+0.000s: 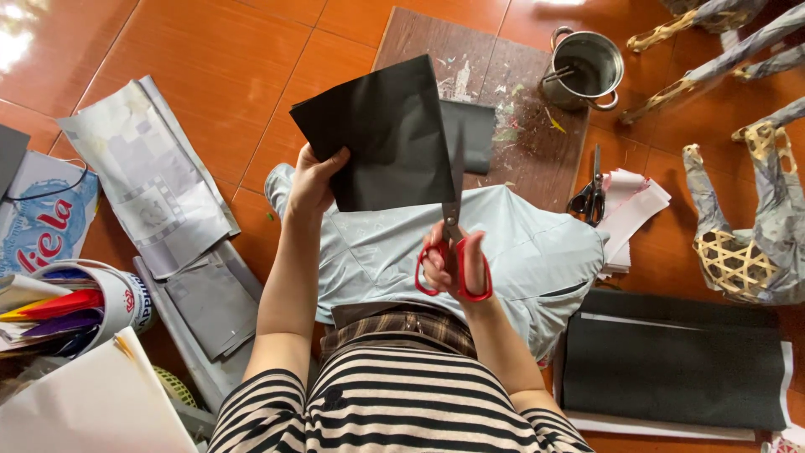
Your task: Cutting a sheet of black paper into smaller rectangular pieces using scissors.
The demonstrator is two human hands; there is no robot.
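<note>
My left hand [312, 180] grips the lower left edge of a folded black paper sheet [381, 134] and holds it up over my lap. In my right hand [457, 264] are red-handled scissors [454, 247], fingers through the loops, blades pointing up along the sheet's right edge. A strip of the black paper [475, 134] hangs to the right of the blades. Light blue trousers [520, 252] cover my lap beneath the paper.
A wooden board [511, 109] lies ahead with a metal pot [587, 69] on it. Black scissors [591, 197] rest on white paper at right. A stack of black sheets [675, 365], woven animal frames [755, 235], grey papers [151, 172] and a cup of coloured paper [80, 306] surround me.
</note>
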